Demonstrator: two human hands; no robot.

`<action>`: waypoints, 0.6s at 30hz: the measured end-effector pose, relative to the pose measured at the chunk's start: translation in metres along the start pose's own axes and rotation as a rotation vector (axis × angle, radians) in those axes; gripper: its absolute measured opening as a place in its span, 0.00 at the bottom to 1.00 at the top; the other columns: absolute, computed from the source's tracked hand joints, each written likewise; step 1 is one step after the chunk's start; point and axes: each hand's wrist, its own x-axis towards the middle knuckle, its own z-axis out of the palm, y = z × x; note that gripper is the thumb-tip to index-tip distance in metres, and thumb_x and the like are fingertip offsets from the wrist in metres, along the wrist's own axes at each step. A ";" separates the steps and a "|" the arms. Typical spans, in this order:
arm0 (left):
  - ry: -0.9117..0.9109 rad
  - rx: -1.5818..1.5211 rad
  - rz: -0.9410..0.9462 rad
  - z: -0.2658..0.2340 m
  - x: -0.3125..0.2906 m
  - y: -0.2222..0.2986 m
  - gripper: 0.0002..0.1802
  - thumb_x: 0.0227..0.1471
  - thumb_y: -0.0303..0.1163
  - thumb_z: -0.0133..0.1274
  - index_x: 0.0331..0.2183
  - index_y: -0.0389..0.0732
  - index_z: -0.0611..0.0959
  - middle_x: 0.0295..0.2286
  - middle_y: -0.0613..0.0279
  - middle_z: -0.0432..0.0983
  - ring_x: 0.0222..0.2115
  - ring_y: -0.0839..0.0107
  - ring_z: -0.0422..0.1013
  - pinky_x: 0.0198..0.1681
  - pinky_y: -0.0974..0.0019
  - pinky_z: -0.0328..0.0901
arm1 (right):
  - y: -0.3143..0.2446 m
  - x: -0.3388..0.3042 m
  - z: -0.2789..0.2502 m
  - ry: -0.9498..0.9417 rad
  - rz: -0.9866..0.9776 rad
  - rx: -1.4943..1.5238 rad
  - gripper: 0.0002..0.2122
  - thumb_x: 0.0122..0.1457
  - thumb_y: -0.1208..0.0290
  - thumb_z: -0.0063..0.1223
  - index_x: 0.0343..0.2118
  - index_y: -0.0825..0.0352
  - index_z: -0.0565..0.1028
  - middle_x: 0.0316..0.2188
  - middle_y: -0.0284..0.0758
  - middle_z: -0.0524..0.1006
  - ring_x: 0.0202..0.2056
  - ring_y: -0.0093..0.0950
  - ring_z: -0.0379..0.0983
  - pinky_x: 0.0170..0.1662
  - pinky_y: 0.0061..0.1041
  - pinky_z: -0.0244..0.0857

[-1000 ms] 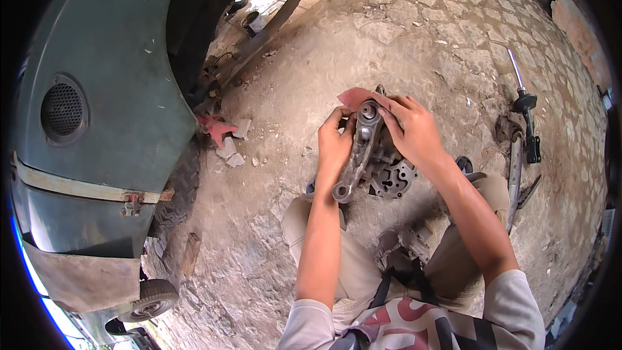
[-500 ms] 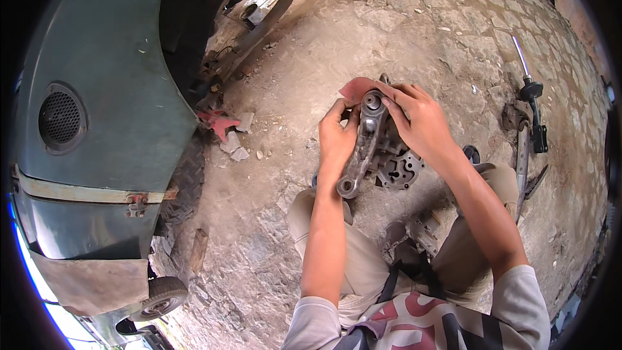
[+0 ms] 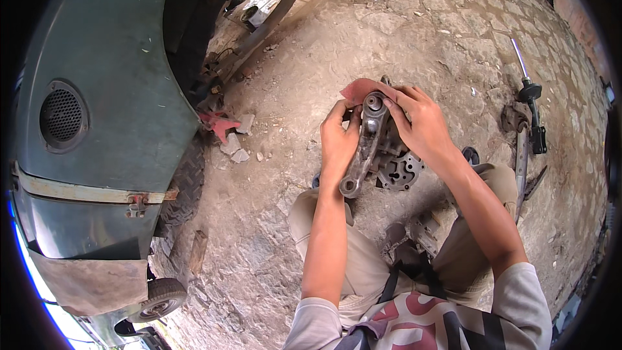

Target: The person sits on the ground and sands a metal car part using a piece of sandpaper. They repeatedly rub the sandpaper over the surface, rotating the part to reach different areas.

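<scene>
A greasy metal control arm [image 3: 364, 155] slants in front of me, its ball-joint end away from me and its small ringed end near my left wrist. A red strip of sandpaper [image 3: 360, 89] bends round the far side of that ball-joint end. My left hand [image 3: 338, 136] is closed, its fingertips at the strip's left part and its palm beside the arm. My right hand [image 3: 420, 120] pinches the strip's right part, thumb next to the ball joint. Below the arm sits a grey metal casting with several holes [image 3: 400, 172], partly covered by the arm.
A green car body [image 3: 110, 91] takes up the left, with a red stand [image 3: 219, 123] and broken stones beside it. On the right lie a shock absorber [image 3: 532, 104] and a long metal bar [image 3: 521, 165]. A wood block [image 3: 198, 251] rests on the rough stone ground.
Both hands keep their hold on the sandpaper around the ball-joint end, with hardly any movement. The whole view has shifted very slightly.
</scene>
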 end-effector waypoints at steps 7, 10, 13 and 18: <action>0.015 -0.126 -0.057 0.000 0.000 0.007 0.08 0.57 0.23 0.53 0.39 0.32 0.80 0.33 0.49 0.81 0.34 0.67 0.76 0.42 0.65 0.68 | -0.002 0.001 -0.004 0.043 -0.055 0.025 0.14 0.62 0.72 0.53 0.50 0.62 0.79 0.36 0.37 0.79 0.37 0.39 0.74 0.41 0.36 0.70; -0.027 -0.091 -0.029 -0.002 0.003 -0.010 0.07 0.59 0.23 0.53 0.40 0.33 0.81 0.31 0.57 0.81 0.33 0.74 0.74 0.40 0.69 0.67 | 0.002 -0.002 0.002 -0.007 0.000 0.007 0.14 0.62 0.72 0.53 0.50 0.62 0.79 0.36 0.37 0.79 0.38 0.38 0.74 0.41 0.36 0.70; -0.020 -0.066 -0.033 -0.001 0.000 -0.004 0.07 0.60 0.23 0.52 0.40 0.32 0.81 0.31 0.61 0.80 0.32 0.78 0.72 0.39 0.72 0.67 | 0.004 -0.003 0.003 -0.016 0.016 0.022 0.14 0.62 0.72 0.53 0.50 0.62 0.79 0.35 0.38 0.79 0.38 0.38 0.74 0.42 0.36 0.70; -0.041 -0.107 -0.057 0.002 0.004 0.002 0.07 0.60 0.22 0.52 0.41 0.32 0.81 0.32 0.57 0.81 0.34 0.74 0.74 0.41 0.69 0.67 | 0.004 -0.003 0.001 0.009 0.029 0.042 0.12 0.62 0.71 0.54 0.47 0.65 0.80 0.34 0.39 0.79 0.36 0.39 0.74 0.41 0.37 0.70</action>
